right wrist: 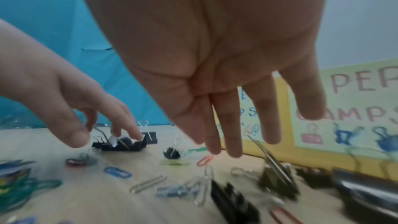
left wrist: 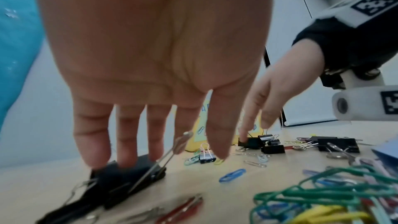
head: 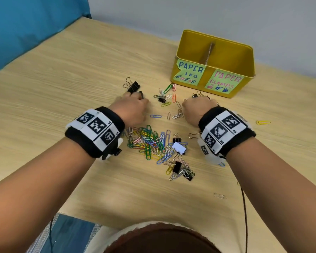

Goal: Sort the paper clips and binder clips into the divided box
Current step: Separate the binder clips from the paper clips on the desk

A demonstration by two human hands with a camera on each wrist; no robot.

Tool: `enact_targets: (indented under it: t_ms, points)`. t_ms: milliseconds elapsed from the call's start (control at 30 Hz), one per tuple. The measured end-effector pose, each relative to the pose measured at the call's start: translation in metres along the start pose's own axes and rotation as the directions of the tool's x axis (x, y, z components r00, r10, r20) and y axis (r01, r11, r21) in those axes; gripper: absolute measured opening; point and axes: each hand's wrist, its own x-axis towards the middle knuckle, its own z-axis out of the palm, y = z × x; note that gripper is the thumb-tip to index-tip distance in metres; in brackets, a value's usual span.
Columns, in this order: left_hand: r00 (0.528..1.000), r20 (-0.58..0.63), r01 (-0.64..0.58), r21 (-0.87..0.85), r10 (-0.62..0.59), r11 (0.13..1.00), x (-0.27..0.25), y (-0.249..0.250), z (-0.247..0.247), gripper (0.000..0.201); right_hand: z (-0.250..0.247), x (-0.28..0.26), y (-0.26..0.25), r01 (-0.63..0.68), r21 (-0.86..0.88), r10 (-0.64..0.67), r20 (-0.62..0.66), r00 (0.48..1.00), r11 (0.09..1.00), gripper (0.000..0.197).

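Head view shows a person's two arms reaching over a pale wooden table (head: 62, 73) strewn with clips. The left hand (head: 133, 111) hangs palm down with its fingers (left wrist: 127, 135) nearly straight, their tips touching a group of large black binder clips (head: 134, 86); nothing is gripped yet. The right hand (head: 197, 108) is likewise spread and holds nothing, its fingers (right wrist: 228, 125) hanging just above more black binder clips (right wrist: 277, 181) beside the box. The yellow divided box (head: 215, 64) stands at the far right of the table, split by a cardboard wall, with a "paper clips" label on its left half and a "paper clamps" label on its right half; what lies inside cannot be seen. A dense heap of coloured paper clips (head: 150, 141) sits between the wrists, with smaller binder clips mixed in. Judging from this, each hand is about to gather binder clips. To do it well, each should pinch a clip by its black body rather than its wire handles, lift clear of tangled paper clips, and drop it only in the right-hand compartment.
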Motion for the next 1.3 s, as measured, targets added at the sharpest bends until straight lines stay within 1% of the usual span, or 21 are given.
enact_targets:
  t_ms: [33, 100, 133, 167, 200, 267, 333, 367, 433, 500, 567, 633, 700, 833, 933, 967, 1033, 1100, 1133, 1200, 1300]
  points:
    - [0.999, -0.05, 0.005, -0.007, -0.005, 1.0, 0.001, 0.003, -0.002, 0.059, -0.004, 0.0, -0.003, -0.011, 0.015, 0.012, -0.065, 0.998, 1.0, 0.033]
    - [0.993, -0.108, -0.043, -0.008, 0.042, 0.999, 0.006, 0.015, -0.005, 0.065, -0.01, 0.007, -0.01, 0.044, 0.098, -0.029, -0.156, 0.987, 0.994, 0.039]
    - [0.992, -0.089, -0.085, 0.022, 0.086, 0.996, 0.009, 0.022, -0.006, 0.068, -0.012, 0.013, -0.013, 0.088, 0.135, -0.064, -0.177, 0.982, 0.987, 0.043]
    - [0.991, -0.038, -0.122, 0.068, 0.125, 0.99, 0.012, 0.029, -0.007, 0.069, -0.012, 0.021, -0.015, 0.134, 0.162, -0.105, -0.177, 0.979, 0.978, 0.049]
    - [0.989, 0.027, -0.148, 0.119, 0.146, 0.982, 0.015, 0.034, -0.007, 0.069, -0.011, 0.028, -0.016, 0.169, 0.177, -0.141, -0.16, 0.977, 0.97, 0.057]
    - [0.982, 0.135, -0.156, 0.201, 0.13, 0.967, 0.016, 0.035, -0.004, 0.065, -0.005, 0.044, -0.016, 0.208, 0.202, -0.194, -0.088, 0.977, 0.957, 0.075]
    - [0.977, 0.189, -0.139, 0.231, 0.096, 0.963, 0.013, 0.028, 0.0, 0.064, 0.002, 0.052, -0.014, 0.202, 0.213, -0.205, -0.01, 0.979, 0.956, 0.091]
    - [0.975, 0.206, -0.128, 0.236, 0.079, 0.963, 0.011, 0.025, 0.002, 0.065, 0.007, 0.055, -0.011, 0.188, 0.213, -0.196, 0.018, 0.98, 0.959, 0.094]
    - [0.979, 0.198, -0.098, 0.233, 0.051, 0.968, 0.005, 0.019, 0.002, 0.064, 0.011, 0.05, -0.007, 0.16, 0.197, -0.174, 0.057, 0.983, 0.967, 0.093]
    - [0.991, 0.124, -0.064, 0.208, 0.039, 0.976, 0.001, 0.016, 0.0, 0.061, 0.011, 0.036, -0.006, 0.166, 0.25, -0.186, 0.058, 0.981, 0.954, 0.09]
    - [0.998, 0.035, -0.05, 0.165, 0.045, 0.985, 0.0, 0.017, -0.003, 0.059, 0.005, 0.022, -0.006, 0.173, 0.376, -0.188, 0.004, 0.982, 0.91, 0.084]
    - [0.999, 0.007, -0.041, 0.12, 0.04, 0.992, 0.002, 0.02, -0.004, 0.061, -0.002, 0.018, -0.006, 0.145, 0.423, -0.119, -0.087, 0.989, 0.894, 0.078]
    - [0.999, 0.043, -0.03, 0.112, 0.025, 0.993, 0.003, 0.023, -0.004, 0.063, -0.008, 0.021, -0.01, 0.117, 0.365, -0.082, -0.11, 0.991, 0.924, 0.078]
    - [0.99, 0.132, -0.074, 0.225, 0.045, 0.972, -0.001, 0.03, 0.004, 0.057, -0.02, 0.03, -0.031, 0.116, 0.205, -0.112, -0.029, 0.993, 0.972, 0.081]
    - [0.99, 0.122, -0.106, 0.28, 0.074, 0.954, -0.014, 0.03, 0.007, 0.053, -0.024, 0.032, -0.047, 0.18, 0.066, -0.185, 0.07, 0.98, 0.981, 0.067]
    - [0.992, 0.098, -0.108, 0.261, 0.085, 0.959, -0.019, 0.027, 0.007, 0.052, -0.024, 0.028, -0.049, 0.214, 0.022, -0.215, 0.1, 0.971, 0.977, 0.064]
    - [0.998, -0.005, -0.068, 0.185, 0.07, 0.98, -0.03, 0.015, 0.007, 0.053, -0.019, 0.013, -0.045, 0.275, -0.041, -0.267, 0.143, 0.953, 0.96, 0.062]
    - [0.997, -0.081, 0.014, 0.079, -0.007, 0.997, -0.038, -0.002, 0.011, 0.056, -0.01, -0.003, -0.032, 0.284, -0.073, -0.268, 0.17, 0.948, 0.956, 0.061]
    - [0.996, -0.083, 0.045, 0.021, -0.043, 0.999, -0.04, -0.011, 0.015, 0.06, -0.006, -0.01, -0.024, 0.267, -0.059, -0.253, 0.175, 0.951, 0.962, 0.059]
    - [0.995, -0.045, 0.079, -0.1, -0.084, 0.992, -0.041, -0.024, 0.021, 0.069, 0.0, -0.013, -0.011, 0.214, 0.064, -0.221, 0.113, 0.969, 0.975, 0.06]
    - [0.993, 0.042, 0.12, -0.264, -0.113, 0.957, -0.031, -0.034, 0.023, 0.085, 0.002, 0.002, -0.009, 0.215, 0.315, -0.203, -0.07, 0.977, 0.925, 0.065]
